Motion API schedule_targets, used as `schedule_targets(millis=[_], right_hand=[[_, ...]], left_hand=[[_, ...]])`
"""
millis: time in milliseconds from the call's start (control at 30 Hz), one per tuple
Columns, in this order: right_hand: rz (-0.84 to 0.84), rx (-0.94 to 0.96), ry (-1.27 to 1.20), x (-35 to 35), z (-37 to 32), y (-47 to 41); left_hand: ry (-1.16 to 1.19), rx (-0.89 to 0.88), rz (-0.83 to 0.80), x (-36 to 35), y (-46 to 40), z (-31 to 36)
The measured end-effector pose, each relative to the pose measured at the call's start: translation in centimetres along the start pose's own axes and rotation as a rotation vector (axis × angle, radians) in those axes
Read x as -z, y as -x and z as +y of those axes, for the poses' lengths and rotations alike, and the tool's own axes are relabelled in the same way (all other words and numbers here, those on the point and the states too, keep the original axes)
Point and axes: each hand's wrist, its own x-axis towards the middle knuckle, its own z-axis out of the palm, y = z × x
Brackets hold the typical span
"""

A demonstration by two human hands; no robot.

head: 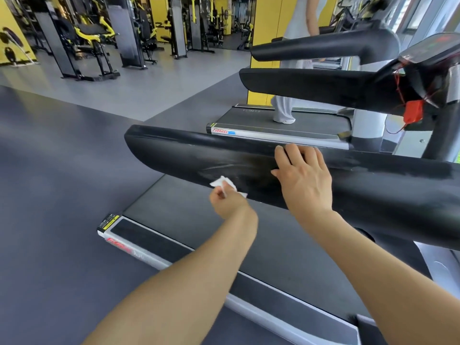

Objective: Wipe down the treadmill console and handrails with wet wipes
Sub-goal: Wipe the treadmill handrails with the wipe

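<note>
you stand in a gym with a dark grey rubber floor that gives way to a lighter grey floor farther back, where black-and-yellow weight machines line up beside yellow pillars. below your arms lies the dark treadmill belt, framed by a silver side rail with a red logo near its rear corner.

the handrail you are working on is a thick black padded bar. its long axis runs from the right edge of the view, where it is widest, across to a rounded free end at centre left, pointing left and slightly away from you. faint wipe streaks show on its near face.

your left hand has its fingers clenched around a crumpled white wet wipe, which touches the lower near edge of the handrail. your right hand lies on the handrail just right of the wipe, fingers released and spread over the top edge.

beyond it a second treadmill carries another person in pale trousers, and a red safety clip hangs from the console at the upper right.
</note>
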Motion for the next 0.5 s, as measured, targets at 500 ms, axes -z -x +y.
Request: schedule_targets(millis=[500], right_hand=[[0.024,0.017,0.015,-0.1,0.1,0.1]], left_hand=[[-0.089,0.182,-0.17,1.3,1.3,-0.7]])
